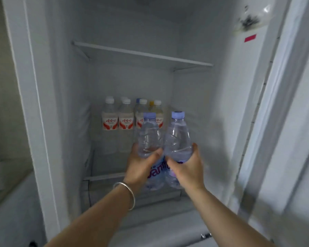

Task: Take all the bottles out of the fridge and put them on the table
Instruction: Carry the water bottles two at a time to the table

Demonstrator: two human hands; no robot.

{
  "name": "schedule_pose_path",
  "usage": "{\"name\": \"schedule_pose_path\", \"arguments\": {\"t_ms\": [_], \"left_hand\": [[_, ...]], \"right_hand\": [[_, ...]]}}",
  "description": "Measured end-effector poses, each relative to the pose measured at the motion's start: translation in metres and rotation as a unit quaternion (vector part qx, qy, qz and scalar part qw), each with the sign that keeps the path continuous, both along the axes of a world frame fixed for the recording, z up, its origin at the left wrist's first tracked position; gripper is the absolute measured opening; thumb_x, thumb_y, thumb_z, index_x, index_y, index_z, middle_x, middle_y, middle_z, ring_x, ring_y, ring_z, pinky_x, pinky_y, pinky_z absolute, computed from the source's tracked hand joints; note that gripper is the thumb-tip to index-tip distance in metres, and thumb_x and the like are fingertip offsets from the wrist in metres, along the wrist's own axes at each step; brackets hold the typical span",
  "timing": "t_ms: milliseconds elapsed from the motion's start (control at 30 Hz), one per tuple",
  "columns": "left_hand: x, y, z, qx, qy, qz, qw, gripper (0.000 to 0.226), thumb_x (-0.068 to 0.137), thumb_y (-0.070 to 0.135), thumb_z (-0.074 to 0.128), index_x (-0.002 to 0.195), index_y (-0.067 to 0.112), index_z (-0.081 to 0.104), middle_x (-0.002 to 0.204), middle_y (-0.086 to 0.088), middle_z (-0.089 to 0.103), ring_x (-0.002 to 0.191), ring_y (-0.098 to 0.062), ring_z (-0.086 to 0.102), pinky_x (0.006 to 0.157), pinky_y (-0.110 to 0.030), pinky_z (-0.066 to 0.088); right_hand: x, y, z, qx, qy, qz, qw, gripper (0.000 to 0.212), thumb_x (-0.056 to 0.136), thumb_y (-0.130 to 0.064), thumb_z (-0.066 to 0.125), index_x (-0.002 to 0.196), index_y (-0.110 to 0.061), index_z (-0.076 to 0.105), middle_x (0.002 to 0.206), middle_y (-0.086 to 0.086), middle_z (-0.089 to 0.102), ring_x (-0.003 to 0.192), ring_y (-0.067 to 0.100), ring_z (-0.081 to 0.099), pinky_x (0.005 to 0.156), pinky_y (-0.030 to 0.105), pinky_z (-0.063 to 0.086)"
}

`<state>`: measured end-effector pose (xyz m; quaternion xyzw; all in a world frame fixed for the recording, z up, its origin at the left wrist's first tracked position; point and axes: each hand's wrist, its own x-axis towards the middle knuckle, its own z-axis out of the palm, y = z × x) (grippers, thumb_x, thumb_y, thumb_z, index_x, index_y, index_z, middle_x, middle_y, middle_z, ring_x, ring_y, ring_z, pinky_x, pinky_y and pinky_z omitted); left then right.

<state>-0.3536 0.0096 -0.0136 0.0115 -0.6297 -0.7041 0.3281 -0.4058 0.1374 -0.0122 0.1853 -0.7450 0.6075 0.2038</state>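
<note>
I look into an open white fridge. My left hand grips a clear water bottle with a blue cap around its middle. My right hand grips a second blue-capped bottle right beside it; the two bottles touch. Both are upright in front of the lower shelf. Behind them, at the back of that shelf, stand several bottles with white caps and red-and-white labels. One has a yellow cap, partly hidden.
A bare upper shelf spans the fridge above the bottles. The open fridge door stands at the right, with a red sticker and a dark smudge near its top. A drawer front lies under the lower shelf. A silver bangle circles my left wrist.
</note>
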Motion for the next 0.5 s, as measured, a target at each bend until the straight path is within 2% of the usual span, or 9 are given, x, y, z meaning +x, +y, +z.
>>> {"name": "schedule_pose_path", "arguments": {"t_ms": [67, 167, 233, 267, 367, 500], "left_hand": [[0.028, 0.021, -0.008, -0.017, -0.007, -0.051, 0.999, 0.034, 0.071, 0.018, 0.079, 0.099, 0.022, 0.06, 0.092, 0.001, 0.074, 0.08, -0.013, 0.071, 0.069, -0.024, 0.058], [0.067, 0.057, -0.023, -0.009, -0.045, -0.103, 0.994, 0.055, 0.057, 0.031, 0.084, 0.103, 0.02, 0.055, 0.096, -0.004, 0.072, 0.084, -0.019, 0.071, 0.073, -0.029, 0.057], [0.088, 0.085, -0.032, -0.005, -0.064, -0.138, 0.988, 0.063, 0.052, 0.035, 0.083, 0.106, 0.017, 0.055, 0.1, -0.009, 0.071, 0.089, -0.025, 0.071, 0.08, -0.038, 0.058], [0.097, 0.1, -0.035, -0.004, -0.068, -0.159, 0.985, 0.059, 0.057, 0.03, 0.084, 0.106, 0.017, 0.055, 0.1, -0.01, 0.071, 0.089, -0.027, 0.071, 0.08, -0.039, 0.058], [0.119, 0.148, -0.037, -0.002, -0.071, -0.215, 0.974, 0.043, 0.071, 0.011, 0.08, 0.104, 0.017, 0.054, 0.097, -0.005, 0.07, 0.081, -0.015, 0.071, 0.07, -0.024, 0.058], [0.149, 0.22, -0.036, -0.002, -0.07, -0.276, 0.959, 0.041, 0.068, 0.016, 0.079, 0.102, 0.019, 0.056, 0.096, -0.004, 0.071, 0.081, -0.013, 0.071, 0.067, -0.021, 0.056]], "right_hand": [[0.035, 0.024, -0.009, -0.009, -0.016, -0.043, 0.999, 0.055, 0.059, -0.025, 0.085, 0.103, -0.028, 0.052, 0.077, -0.019, 0.063, 0.073, 0.006, 0.064, 0.065, 0.023, 0.052], [0.086, 0.065, -0.021, -0.019, -0.045, -0.095, 0.994, 0.058, 0.06, -0.027, 0.084, 0.106, -0.029, 0.05, 0.08, -0.018, 0.062, 0.074, 0.003, 0.062, 0.064, 0.018, 0.047], [0.115, 0.095, -0.028, -0.026, -0.065, -0.136, 0.988, 0.061, 0.058, -0.032, 0.085, 0.108, -0.027, 0.051, 0.089, -0.01, 0.066, 0.08, 0.011, 0.065, 0.07, 0.025, 0.051], [0.129, 0.11, -0.03, -0.023, -0.074, -0.157, 0.985, 0.064, 0.058, -0.035, 0.085, 0.111, -0.024, 0.052, 0.093, -0.007, 0.067, 0.083, 0.014, 0.065, 0.074, 0.029, 0.053], [0.164, 0.16, -0.037, -0.028, -0.088, -0.206, 0.974, 0.066, 0.058, -0.04, 0.085, 0.112, -0.023, 0.052, 0.09, -0.009, 0.065, 0.085, 0.016, 0.067, 0.079, 0.035, 0.056], [0.211, 0.236, -0.042, -0.019, -0.089, -0.26, 0.961, 0.061, 0.062, -0.035, 0.083, 0.111, -0.026, 0.049, 0.084, -0.021, 0.059, 0.078, 0.004, 0.063, 0.078, 0.032, 0.055]]}}
